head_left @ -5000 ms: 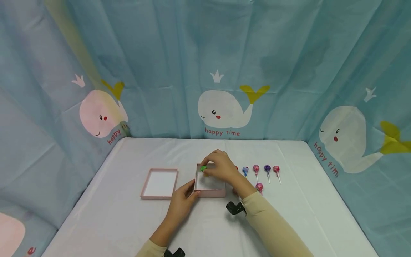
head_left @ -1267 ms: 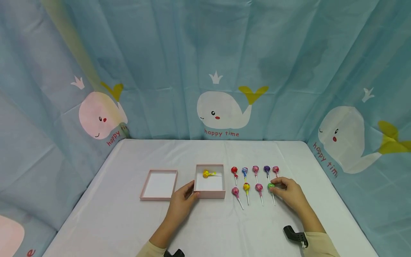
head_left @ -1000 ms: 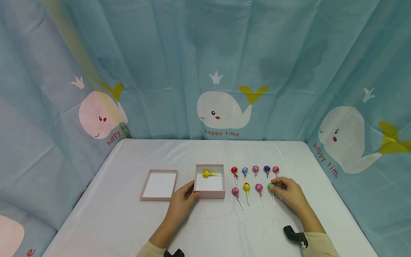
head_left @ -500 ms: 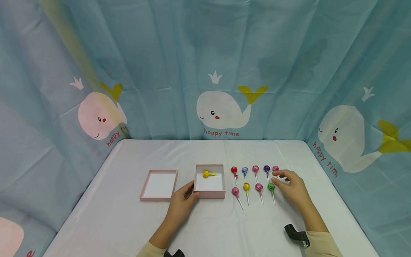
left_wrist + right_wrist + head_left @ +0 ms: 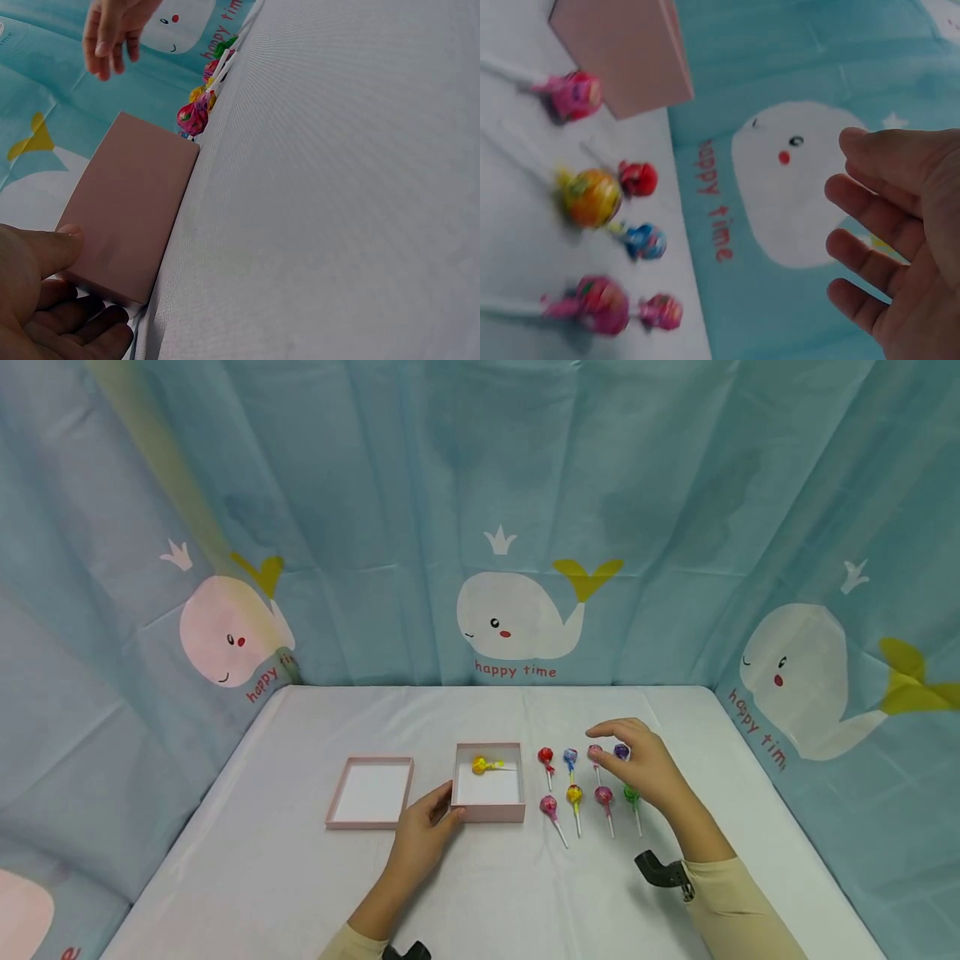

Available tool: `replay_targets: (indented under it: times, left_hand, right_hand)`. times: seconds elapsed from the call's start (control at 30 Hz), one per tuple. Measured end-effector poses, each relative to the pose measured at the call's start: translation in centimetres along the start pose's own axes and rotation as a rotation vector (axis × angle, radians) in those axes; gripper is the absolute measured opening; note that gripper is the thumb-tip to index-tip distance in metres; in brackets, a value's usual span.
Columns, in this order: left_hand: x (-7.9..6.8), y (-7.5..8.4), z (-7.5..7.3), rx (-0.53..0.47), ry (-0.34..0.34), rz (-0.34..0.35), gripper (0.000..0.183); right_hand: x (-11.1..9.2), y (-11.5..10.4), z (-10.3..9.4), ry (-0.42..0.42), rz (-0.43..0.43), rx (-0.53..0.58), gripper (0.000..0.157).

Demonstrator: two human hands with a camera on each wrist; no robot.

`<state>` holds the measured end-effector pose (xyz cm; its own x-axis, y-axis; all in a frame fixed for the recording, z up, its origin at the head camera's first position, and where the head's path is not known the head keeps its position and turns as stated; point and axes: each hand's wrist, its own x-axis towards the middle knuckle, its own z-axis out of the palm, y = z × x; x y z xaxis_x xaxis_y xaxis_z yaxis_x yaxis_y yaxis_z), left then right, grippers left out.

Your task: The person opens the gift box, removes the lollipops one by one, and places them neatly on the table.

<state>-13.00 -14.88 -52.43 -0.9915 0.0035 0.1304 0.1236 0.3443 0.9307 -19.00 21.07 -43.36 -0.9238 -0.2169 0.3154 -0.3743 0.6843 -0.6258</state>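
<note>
My left hand [image 5: 426, 839] holds the near left corner of a shallow pink box [image 5: 489, 814], thumb on its front wall. Inside the box lies a yellow lollipop [image 5: 480, 765] with its stick to the right. My right hand [image 5: 643, 764] hovers above the back row of lollipops, thumb and fingers apart, nothing between them. Under or beside it show a pink lollipop [image 5: 595, 752] and a purple lollipop [image 5: 621, 751]; the far right one of that row is hidden by the hand. A green lollipop [image 5: 632, 794] ends the front row, just below the hand.
Left of the box lies its shallow lid [image 5: 369, 792], inner side up. Red [image 5: 545, 755] and blue [image 5: 571, 757] lollipops complete the back row; pink, yellow [image 5: 574, 795] and another pink lollipop stand in the front row. A whale-print curtain [image 5: 375, 610] encloses the white table.
My right hand carried a green lollipop over the box, then had it at the front row's right end. It has since let go, risen and moved left. The left hand stayed put.
</note>
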Motion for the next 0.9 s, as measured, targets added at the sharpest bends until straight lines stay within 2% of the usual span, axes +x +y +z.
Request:
replay_targets:
  times: [0.13,0.33,0.6,0.9]
  left_hand:
    - [0.0,0.0,0.0,0.003,0.0,-0.008,0.06]
    - [0.0,0.0,0.0,0.013,-0.011,-0.011,0.06]
    - [0.0,-0.3,0.0,0.006,-0.005,0.008,0.059]
    - [0.0,-0.3,-0.1,0.003,-0.006,0.006,0.058]
  right_hand:
    - [1.6,-1.9,0.6,-0.043,-0.052,-0.023,0.029]
    - [3.4,-3.8,1.9,-0.103,-0.145,-0.001,0.029]
    - [5.2,-5.3,4.1,-0.209,-0.15,0.004,0.03]
    - [6.4,-6.2,6.5,-0.294,-0.178,-0.024,0.032]
